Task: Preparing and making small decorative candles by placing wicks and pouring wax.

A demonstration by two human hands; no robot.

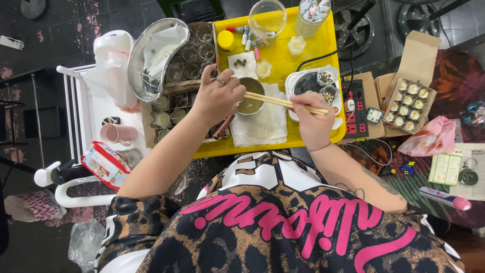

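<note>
The left grip (218,96) clenches the small metal pot (250,101) on the yellow tray (308,48); the right grip (312,119) pinches wooden chopsticks (283,102), their tips dipped in the pot's greenish liquid.

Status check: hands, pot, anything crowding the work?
Left hand grips small metal pot. Right hand holds chopsticks into it. Yellow tray crowded.
</note>
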